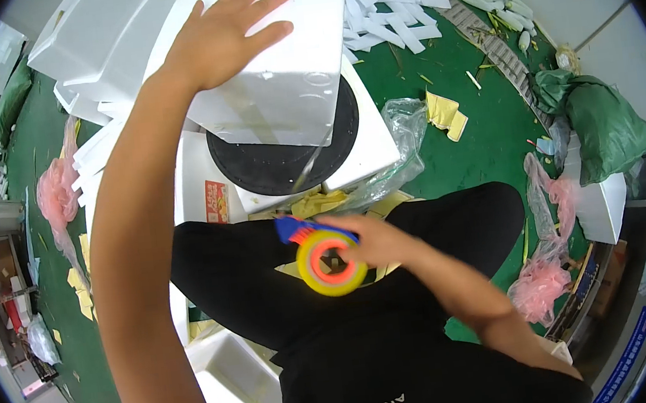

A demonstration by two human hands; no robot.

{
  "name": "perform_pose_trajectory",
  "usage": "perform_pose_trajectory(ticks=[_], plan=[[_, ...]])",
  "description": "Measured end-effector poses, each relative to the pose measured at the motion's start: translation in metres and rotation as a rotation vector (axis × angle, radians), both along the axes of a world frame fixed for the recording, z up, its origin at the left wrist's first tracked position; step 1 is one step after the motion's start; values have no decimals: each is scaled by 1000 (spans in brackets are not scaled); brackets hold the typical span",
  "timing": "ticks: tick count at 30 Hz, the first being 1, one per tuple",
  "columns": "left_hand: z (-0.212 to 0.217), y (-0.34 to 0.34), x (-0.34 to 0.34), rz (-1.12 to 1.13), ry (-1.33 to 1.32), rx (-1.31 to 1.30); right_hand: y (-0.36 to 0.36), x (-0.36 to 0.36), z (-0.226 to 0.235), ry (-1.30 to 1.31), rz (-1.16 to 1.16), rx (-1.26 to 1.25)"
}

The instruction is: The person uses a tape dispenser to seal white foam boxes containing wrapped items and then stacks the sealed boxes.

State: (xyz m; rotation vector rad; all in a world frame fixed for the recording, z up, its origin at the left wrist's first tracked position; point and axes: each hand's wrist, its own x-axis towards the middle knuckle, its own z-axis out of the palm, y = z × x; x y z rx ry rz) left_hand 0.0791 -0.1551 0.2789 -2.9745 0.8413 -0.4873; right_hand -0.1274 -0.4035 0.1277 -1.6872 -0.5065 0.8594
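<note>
My left hand (pixel 231 34) lies with spread fingers flat on the top of a white foam box (pixel 274 108). That box rests on a black round turntable (pixel 257 173), which sits on a white foam block (pixel 373 129). My right hand (pixel 374 239) grips a blue tape dispenser (pixel 294 228) above my lap. Its roll of yellow tape (pixel 311 277) has an orange core. A clear strip of tape (pixel 310 170) runs from the box's lower front edge toward the dispenser; I cannot tell whether the two are still joined.
More white foam boxes (pixel 102 48) are stacked at the far left. White foam strips (pixel 389 6) lie heaped at the back. Clear plastic film (pixel 404 146) and yellow paper scraps (pixel 446 115) litter the green floor. A green sack (pixel 607 128) and pink plastic bags (pixel 540 285) are at right.
</note>
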Motion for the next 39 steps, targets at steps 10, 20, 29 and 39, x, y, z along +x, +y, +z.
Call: perform_pose_trajectory(ticks=[10,20,29,39], plan=[[-3,-8,1,40,74,-59,80,109,-79,569,58,246],[2,-25,-4,154,51,-76,55,92,-62,1006,-107,561],[-8,-16,2,169,-44,-56,58,121,-40,96,-3,-5],[-2,-13,4,274,134,-141,269,140,-51,-244,346,-161]])
